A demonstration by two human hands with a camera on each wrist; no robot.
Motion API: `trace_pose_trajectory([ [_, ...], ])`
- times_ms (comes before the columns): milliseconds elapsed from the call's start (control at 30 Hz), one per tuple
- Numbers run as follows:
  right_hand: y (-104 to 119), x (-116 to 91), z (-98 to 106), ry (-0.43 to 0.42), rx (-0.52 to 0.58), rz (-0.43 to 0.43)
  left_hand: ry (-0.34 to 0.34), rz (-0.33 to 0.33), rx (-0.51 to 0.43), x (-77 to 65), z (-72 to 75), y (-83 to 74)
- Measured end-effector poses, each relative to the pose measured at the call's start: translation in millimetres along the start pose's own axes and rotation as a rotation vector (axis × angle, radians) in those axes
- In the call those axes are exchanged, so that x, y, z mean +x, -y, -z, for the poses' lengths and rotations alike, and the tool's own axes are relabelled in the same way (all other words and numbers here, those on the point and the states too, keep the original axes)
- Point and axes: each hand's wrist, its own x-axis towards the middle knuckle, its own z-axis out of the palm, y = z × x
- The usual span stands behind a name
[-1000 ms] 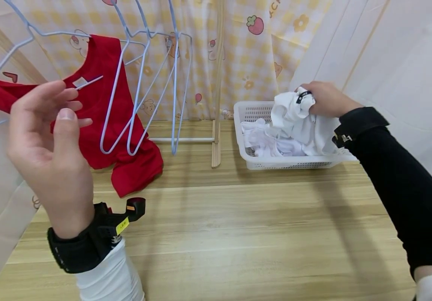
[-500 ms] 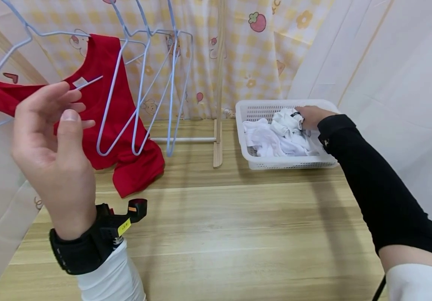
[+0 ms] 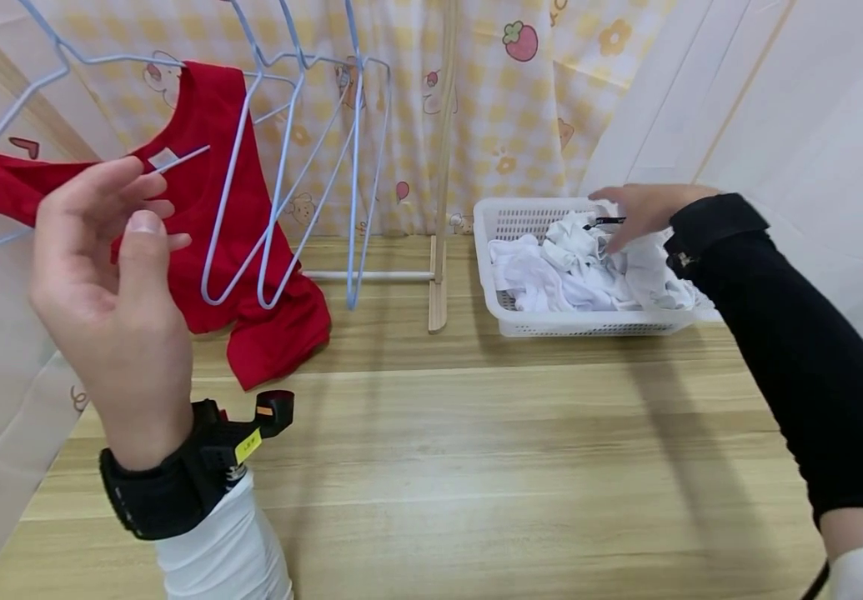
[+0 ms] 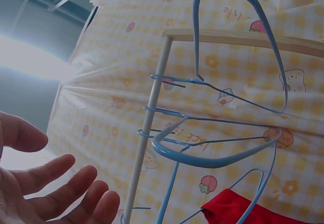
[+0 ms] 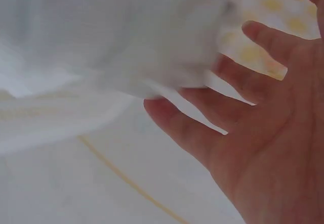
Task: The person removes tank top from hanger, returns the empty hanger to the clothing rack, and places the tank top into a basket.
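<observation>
My right hand [image 3: 649, 212] is over the right part of a white plastic basket [image 3: 589, 323], its fingers spread and apart in the right wrist view. White clothes [image 3: 551, 275] lie crumpled in the basket, one with a black label near my fingertips. Those fingertips are beside a blurred white cloth [image 5: 126, 37] in the right wrist view; whether they touch it, I cannot tell. My left hand [image 3: 112, 308] is raised at the left with loosely bent fingers and holds nothing. Behind it hangs a red sleeveless garment [image 3: 206, 242] on a light-blue hanger.
Several bare light-blue hangers [image 4: 223, 162] hang from the pale rod [image 4: 147, 128] of a rack. The rack's wooden upright [image 3: 446, 150] and foot stand between the red garment and the basket. A yellow checked curtain [image 3: 506, 108] is behind, and a wood-grain tabletop [image 3: 476, 450] is in front.
My right hand lowered the gathered white garment into the basket, let go of it and moved up and right with spread fingers. My left hand has stayed almost still.
</observation>
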Motion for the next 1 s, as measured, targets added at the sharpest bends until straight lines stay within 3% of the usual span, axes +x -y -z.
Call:
trace_pose_trajectory([
  [133,28,-30,23,-0.129,-0.063,0.09,-0.004,0.009,0.012,1.0,1.2,1.9],
  [267,64,-61,28,-0.35,-0.04,0.198,-0.012,0.039,0.016,1.4,1.6,5.0],
  [433,106,-87,1,-0.619,0.087,0.372,-0.009,0.103,0.06,4.5,2.4,6.9],
  [600,136,-99,-40,-0.813,0.175,0.512,0.013,0.187,0.079,5.3,2.7,6.5],
  [833,165,-102,-87,-0.892,0.307,0.62,0.082,0.229,0.147,4.2,6.2,8.0],
  [1000,175,-103,-104,-0.905,0.356,0.613,0.137,0.302,0.233,4.6,10.0,8.4],
])
